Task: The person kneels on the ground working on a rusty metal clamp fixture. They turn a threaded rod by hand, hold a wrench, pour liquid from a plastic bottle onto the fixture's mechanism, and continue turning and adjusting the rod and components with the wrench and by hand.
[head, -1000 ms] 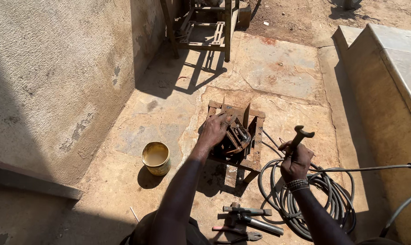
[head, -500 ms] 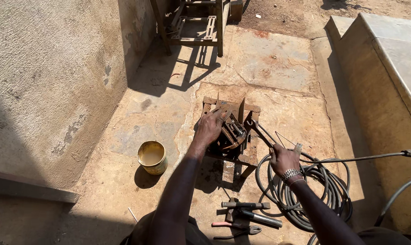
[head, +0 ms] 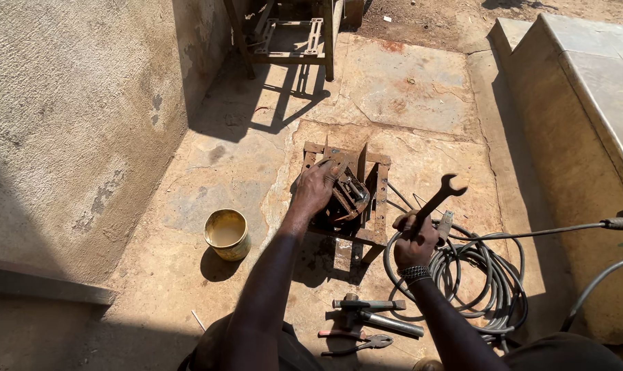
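Right hand (head: 416, 240) grips wrench (head: 435, 203); left hand (head: 316, 189) on rusty frame (head: 379, 206).

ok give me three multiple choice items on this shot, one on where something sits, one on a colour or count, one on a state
1. Where does the small round tin stand?
A. on the ground left of the rusty metal frame
B. inside the coiled hose
C. on the grey slab at the right

2. What colour is the tin?
A. blue
B. yellow
C. white

3. What is the right hand doing?
A. resting flat on the ground
B. gripping an open-ended spanner raised off the ground
C. holding the pliers

Answers:
1 A, the tin sits on the stone floor beside the frame, on its left.
2 B, its wall and inside are yellow.
3 B, the fingers are closed round the spanner's handle, its open end pointing up, while the left hand rests on the metal parts in the frame.
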`<state>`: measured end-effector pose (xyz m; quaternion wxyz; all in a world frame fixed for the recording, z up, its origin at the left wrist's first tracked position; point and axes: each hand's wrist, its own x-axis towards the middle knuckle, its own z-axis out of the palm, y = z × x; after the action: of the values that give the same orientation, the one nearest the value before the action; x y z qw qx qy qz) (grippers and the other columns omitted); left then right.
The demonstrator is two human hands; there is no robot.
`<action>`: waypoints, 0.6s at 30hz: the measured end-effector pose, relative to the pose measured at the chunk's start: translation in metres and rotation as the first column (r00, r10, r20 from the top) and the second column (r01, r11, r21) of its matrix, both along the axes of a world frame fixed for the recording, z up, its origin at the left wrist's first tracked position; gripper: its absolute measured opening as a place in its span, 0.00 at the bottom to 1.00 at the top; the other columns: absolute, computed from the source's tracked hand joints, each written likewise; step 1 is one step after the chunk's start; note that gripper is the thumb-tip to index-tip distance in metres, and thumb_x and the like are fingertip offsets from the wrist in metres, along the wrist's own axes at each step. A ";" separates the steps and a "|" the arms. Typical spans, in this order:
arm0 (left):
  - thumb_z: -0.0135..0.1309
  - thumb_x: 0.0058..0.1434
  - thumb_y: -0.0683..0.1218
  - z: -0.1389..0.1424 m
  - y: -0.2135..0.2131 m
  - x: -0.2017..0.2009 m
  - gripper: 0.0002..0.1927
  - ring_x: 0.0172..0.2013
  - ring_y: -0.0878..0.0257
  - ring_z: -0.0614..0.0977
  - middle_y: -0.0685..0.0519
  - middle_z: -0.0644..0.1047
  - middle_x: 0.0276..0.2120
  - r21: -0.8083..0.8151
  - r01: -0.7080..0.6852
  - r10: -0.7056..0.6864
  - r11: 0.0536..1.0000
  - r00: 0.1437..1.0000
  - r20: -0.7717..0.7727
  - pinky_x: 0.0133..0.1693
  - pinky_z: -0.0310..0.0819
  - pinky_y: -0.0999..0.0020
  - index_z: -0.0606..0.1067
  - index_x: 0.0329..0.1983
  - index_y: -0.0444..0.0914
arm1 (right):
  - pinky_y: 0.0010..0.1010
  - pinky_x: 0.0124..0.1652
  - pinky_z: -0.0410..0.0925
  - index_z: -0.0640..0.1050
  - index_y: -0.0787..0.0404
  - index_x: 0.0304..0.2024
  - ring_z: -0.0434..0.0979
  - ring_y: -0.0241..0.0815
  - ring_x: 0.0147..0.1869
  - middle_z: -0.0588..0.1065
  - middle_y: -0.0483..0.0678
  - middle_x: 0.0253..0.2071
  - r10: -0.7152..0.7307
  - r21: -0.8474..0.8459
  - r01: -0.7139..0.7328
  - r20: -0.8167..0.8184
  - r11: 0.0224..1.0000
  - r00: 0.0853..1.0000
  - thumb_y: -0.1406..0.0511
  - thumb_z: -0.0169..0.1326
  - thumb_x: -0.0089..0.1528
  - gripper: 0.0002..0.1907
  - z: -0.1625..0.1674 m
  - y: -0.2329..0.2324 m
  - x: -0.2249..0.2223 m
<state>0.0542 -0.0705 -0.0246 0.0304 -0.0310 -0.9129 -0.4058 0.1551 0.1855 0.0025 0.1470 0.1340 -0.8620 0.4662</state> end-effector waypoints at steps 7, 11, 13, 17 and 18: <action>0.31 0.69 0.66 -0.007 -0.003 0.004 0.35 0.60 0.43 0.73 0.41 0.77 0.52 -0.043 -0.019 0.015 0.999 0.995 -0.103 0.65 0.50 0.33 0.66 0.70 0.43 | 0.30 0.30 0.66 0.73 0.60 0.39 0.69 0.38 0.25 0.71 0.42 0.22 -0.181 -0.040 0.189 0.149 0.981 0.972 0.59 0.40 0.74 0.16 -0.006 -0.016 0.018; 0.32 0.72 0.65 -0.014 -0.001 0.005 0.35 0.55 0.43 0.73 0.39 0.71 0.51 -0.063 -0.026 0.020 0.998 0.995 -0.096 0.61 0.61 0.41 0.64 0.72 0.40 | 0.35 0.29 0.66 0.76 0.59 0.39 0.69 0.44 0.22 0.74 0.48 0.20 -0.328 0.567 0.073 0.361 0.820 0.873 0.59 0.41 0.73 0.16 -0.003 -0.022 0.020; 0.32 0.72 0.66 -0.016 0.000 0.005 0.36 0.52 0.46 0.74 0.40 0.70 0.49 -0.023 -0.014 0.011 1.000 0.993 -0.117 0.58 0.67 0.44 0.63 0.72 0.39 | 0.34 0.27 0.67 0.77 0.62 0.35 0.73 0.42 0.23 0.76 0.50 0.21 -0.256 0.382 0.069 0.463 0.922 0.848 0.60 0.43 0.72 0.17 0.001 -0.021 0.021; 0.30 0.72 0.67 -0.018 0.001 0.007 0.36 0.51 0.47 0.74 0.41 0.69 0.47 -0.046 -0.052 0.044 0.998 0.988 -0.151 0.56 0.66 0.43 0.65 0.71 0.39 | 0.30 0.32 0.72 0.72 0.62 0.38 0.79 0.36 0.29 0.77 0.48 0.25 -0.123 -0.453 0.135 0.057 0.881 0.991 0.62 0.38 0.74 0.15 0.003 -0.025 0.024; 0.29 0.73 0.68 -0.018 0.001 0.008 0.37 0.52 0.47 0.73 0.41 0.70 0.47 -0.098 -0.063 0.049 0.993 0.989 -0.140 0.58 0.63 0.41 0.66 0.70 0.39 | 0.30 0.31 0.72 0.71 0.62 0.38 0.79 0.36 0.28 0.77 0.47 0.26 -0.155 -0.484 0.176 0.083 0.857 0.984 0.62 0.39 0.73 0.14 0.000 -0.029 0.025</action>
<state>0.0617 -0.0691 -0.0424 0.1031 -0.0349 -0.9286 -0.3547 0.1796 0.1562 0.0030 0.1979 0.0082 -0.7269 0.6575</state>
